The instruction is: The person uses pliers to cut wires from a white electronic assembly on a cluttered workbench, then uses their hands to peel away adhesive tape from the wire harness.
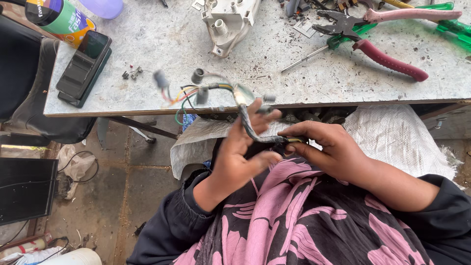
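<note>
While both hands work it over lap, wire harness (255, 128) seems mid-handling: black wrapped trunk, stiff yet bendable, fanning into red, yellow, green leads tipped with grey cylindrical caps, blurred. Left hand (240, 157) half-closed around trunk, fingers loosely curled. Right hand (328, 149) pinches trunk's end tight between thumb and fingertips. Next move, by my guess, calls for firm pinch, gentle pull. Beyond grip: speckled grey tabletop (196, 39), gritty; pink-handled pliers (382, 54); white plastic housing (228, 19); black phone (83, 68) far left.
</note>
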